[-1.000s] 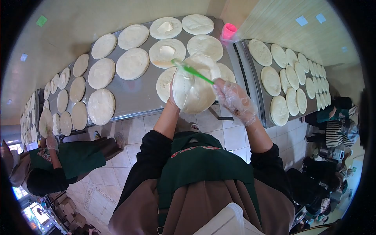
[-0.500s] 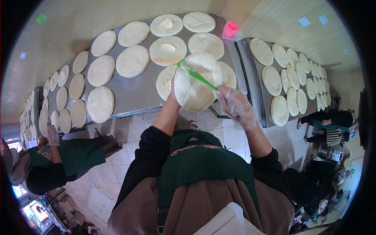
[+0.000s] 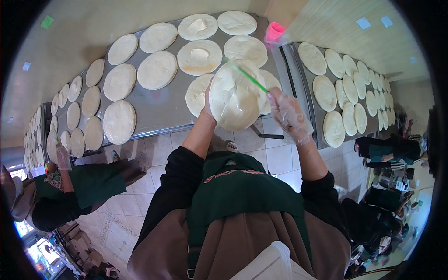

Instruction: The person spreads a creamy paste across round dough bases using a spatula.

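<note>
My left hand (image 3: 208, 110) holds up a round flat dough (image 3: 235, 100) from its left side, above the front edge of the metal table; most of its fingers are behind the dough. In a clear plastic glove, my right hand (image 3: 288, 113) grips a green-handled tool (image 3: 252, 78). The tool's far end lies over the dough's upper part and is blurred. Behind the held dough, more dough rounds rest on the table. One round (image 3: 199, 57) beyond it carries a pale lump in its middle.
Rows of dough rounds cover the metal table (image 3: 161, 105) and a second table (image 3: 333, 84) at the right. A pink cup (image 3: 275, 31) stands at the back corner. A co-worker (image 3: 77, 186) in a green apron stands at the left, and several people are at the far right.
The green tool has shifted right and up across the dough with my right hand. The held dough has turned or tilted slightly. People at the far right have moved.
</note>
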### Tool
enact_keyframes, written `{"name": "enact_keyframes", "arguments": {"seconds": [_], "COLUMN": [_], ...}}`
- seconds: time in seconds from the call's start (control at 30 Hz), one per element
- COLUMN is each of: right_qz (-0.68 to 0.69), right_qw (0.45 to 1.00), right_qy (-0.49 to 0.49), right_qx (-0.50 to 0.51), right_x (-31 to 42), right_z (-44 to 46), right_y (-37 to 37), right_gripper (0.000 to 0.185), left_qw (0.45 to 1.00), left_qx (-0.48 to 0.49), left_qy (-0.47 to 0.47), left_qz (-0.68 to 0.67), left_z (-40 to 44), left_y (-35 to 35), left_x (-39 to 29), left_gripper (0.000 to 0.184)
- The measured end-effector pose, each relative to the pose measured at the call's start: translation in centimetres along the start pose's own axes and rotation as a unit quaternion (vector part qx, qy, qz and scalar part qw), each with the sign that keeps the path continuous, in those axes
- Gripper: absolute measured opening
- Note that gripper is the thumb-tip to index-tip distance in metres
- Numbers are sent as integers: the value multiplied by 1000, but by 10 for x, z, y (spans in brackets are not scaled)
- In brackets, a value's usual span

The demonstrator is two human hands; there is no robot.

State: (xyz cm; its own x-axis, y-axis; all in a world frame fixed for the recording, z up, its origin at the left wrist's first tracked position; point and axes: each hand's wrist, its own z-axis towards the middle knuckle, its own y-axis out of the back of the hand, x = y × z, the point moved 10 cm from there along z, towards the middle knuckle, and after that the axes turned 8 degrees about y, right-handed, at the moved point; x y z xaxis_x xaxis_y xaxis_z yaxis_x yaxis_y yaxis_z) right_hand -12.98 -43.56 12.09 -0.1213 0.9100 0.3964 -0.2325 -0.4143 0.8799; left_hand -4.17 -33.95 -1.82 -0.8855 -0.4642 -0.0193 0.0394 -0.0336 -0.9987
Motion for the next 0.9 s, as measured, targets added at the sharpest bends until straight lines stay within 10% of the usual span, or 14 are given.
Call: {"name": "enact_keyframes", "arguments": {"seconds": [0.13,0.23,0.53,0.6,0.67,0.9], "right_qz": [-18,40,-55,-22,12,92], "right_qw": [990,982,989,986,981,995], "right_qy": [87,130,86,117,146,-41], "right_qx": [107,134,107,118,127,6], "right_x": [22,31,24,36,47,6], "right_z": [3,-2,2,2,-3,-20], "right_y": [-10,-10,-25,-27,-31,-12], "right_gripper": [9,9,10,11,11,11], "left_qw": [996,997,991,993,994,999], "left_qx": [77,-56,134,-67,-73,-47], "left_qy": [38,3,11,29,22,-21], "left_qz": [-36,57,12,89,82,-9], "left_z": [-1,-6,6,5,6,3], "left_y": [-12,11,8,31,25,17], "left_x": [10,7,4,13,13,1], "left_gripper": [49,50,51,48,49,51]}}
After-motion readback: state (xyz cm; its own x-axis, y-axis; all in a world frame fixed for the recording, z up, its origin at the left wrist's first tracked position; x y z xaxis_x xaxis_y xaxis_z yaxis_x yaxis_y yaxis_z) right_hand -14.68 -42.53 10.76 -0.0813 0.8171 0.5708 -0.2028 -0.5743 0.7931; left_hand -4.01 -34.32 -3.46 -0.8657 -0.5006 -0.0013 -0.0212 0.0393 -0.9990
